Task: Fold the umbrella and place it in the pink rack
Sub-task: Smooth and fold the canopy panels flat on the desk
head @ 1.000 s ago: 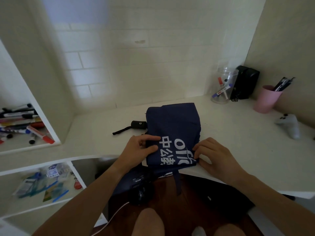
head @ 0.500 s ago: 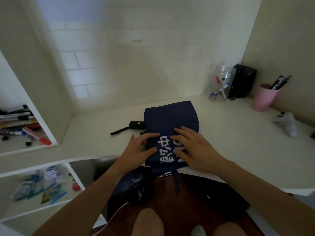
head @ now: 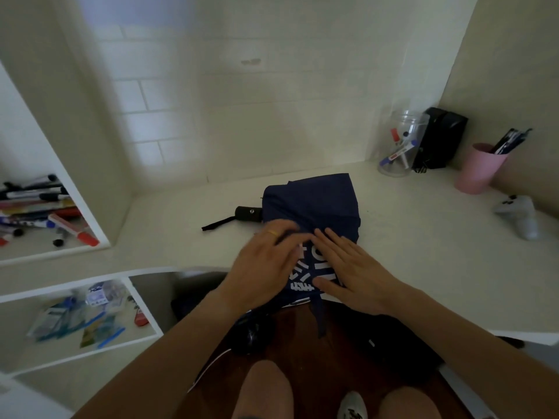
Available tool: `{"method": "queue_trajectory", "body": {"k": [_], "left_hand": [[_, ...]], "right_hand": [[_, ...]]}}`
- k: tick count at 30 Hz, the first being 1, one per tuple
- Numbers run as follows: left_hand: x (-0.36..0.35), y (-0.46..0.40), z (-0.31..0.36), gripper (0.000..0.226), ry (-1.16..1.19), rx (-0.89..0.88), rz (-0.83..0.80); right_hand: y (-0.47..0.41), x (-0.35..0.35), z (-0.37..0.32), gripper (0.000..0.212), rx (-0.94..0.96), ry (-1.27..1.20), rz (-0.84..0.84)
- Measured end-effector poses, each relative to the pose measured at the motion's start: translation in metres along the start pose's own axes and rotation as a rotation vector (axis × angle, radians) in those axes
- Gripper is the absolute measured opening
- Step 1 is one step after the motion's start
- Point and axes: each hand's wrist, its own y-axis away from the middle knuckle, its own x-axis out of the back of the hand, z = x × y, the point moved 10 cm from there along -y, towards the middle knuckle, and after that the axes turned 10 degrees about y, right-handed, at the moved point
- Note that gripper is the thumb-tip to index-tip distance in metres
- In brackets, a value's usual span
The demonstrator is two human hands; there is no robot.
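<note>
Folding step: left hand (head: 266, 267) and right hand (head: 354, 276) press flat, fingers spread, on the navy umbrella (head: 311, 207) (grasping nothing). Next, likely: roll the canopy tight, then carry it to the pink rack (head: 476, 170).

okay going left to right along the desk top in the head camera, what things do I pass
Black umbrella handle → navy umbrella canopy → clear jar → black box → pink cup → grey controller.

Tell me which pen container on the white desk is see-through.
The clear plastic jar holding markers, beside the black box. The pink cup of dark pens to its right is opaque.
</note>
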Motion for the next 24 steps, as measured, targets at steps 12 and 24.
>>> {"method": "queue_trajectory", "body": {"k": [12,24], "left_hand": [[-0.067,0.023,-0.035,0.068,-0.168,0.078,-0.474],[-0.058,0.029,-0.04,0.076,-0.13,0.078,-0.448]], "right_hand": [[-0.007,-0.009,0.015,0.072,-0.023,0.071,-0.097],[-0.038,0.102,0.118,0.042,-0.602,-0.631,0.399]]}}
